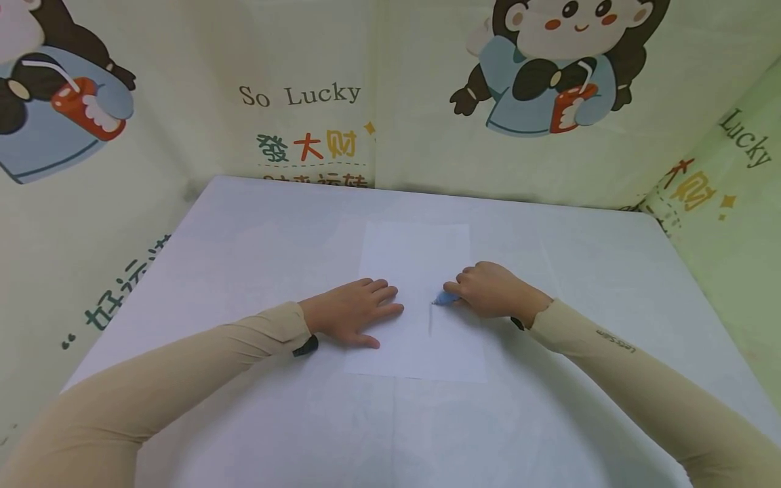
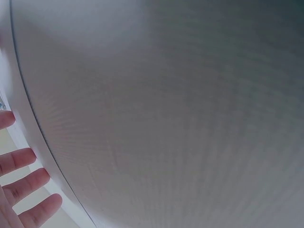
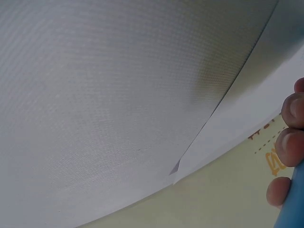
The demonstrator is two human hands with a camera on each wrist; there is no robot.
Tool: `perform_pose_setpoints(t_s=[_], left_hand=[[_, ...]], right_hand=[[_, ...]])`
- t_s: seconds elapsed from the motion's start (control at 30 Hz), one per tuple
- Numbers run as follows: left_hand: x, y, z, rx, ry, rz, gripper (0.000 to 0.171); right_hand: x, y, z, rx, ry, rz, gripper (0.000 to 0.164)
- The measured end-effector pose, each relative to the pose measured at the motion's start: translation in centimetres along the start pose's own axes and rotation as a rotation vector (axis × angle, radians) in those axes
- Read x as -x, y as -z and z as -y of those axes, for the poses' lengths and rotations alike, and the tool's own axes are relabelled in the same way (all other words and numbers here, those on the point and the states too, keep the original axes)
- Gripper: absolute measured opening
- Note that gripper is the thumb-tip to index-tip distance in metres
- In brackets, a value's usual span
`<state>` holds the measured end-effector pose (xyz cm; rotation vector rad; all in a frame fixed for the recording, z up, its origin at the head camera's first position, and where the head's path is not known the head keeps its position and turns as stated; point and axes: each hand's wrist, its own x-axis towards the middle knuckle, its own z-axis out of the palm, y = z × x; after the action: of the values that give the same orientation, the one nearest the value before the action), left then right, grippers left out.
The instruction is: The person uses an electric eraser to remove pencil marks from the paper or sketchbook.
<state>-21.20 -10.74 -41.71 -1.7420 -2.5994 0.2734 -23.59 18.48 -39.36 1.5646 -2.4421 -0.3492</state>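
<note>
A white sheet of paper (image 1: 415, 257) lies on the table, with a short grey vertical line (image 1: 430, 322) on its right half. My left hand (image 1: 356, 312) rests on the paper's left side, palm down and fingers spread; its fingertips also show at the edge of the left wrist view. In my right hand (image 1: 491, 288) I hold a thick blue pen (image 1: 447, 298), its narrow tip pointing left, at the top of the grey line. The right wrist view shows the pen's blue barrel (image 3: 292, 204) under curled fingers (image 3: 289, 147); most of the barrel is hidden by the hand.
The table (image 1: 274, 237) has a pale cloth and rounded far corners. Printed curtains (image 1: 421, 81) with cartoon figures and lettering hang behind it and at both sides. Dark bands (image 1: 305, 346) show at the wrists.
</note>
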Motion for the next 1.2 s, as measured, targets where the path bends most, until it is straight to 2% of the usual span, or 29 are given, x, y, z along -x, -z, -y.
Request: perform_pose_setpoints(t_s=[0.37,0.97,1.2], left_hand=[[0.1,-0.1,0.3,0.001,-0.016,-0.029,0.066],[0.2,-0.1,0.7,0.014,-0.013,-0.008,0.066],[0.1,-0.2,0.9,0.013,-0.022,-0.009,0.066]], right_hand=[[-0.8,0.1,-0.4,-0.005,0.007,0.001,0.023],[-0.6,0.2,-0.3,-0.003,0.008,-0.005,0.023],[-1.3,-0.1,-0.6,-0.01,0.009,0.006,0.022]])
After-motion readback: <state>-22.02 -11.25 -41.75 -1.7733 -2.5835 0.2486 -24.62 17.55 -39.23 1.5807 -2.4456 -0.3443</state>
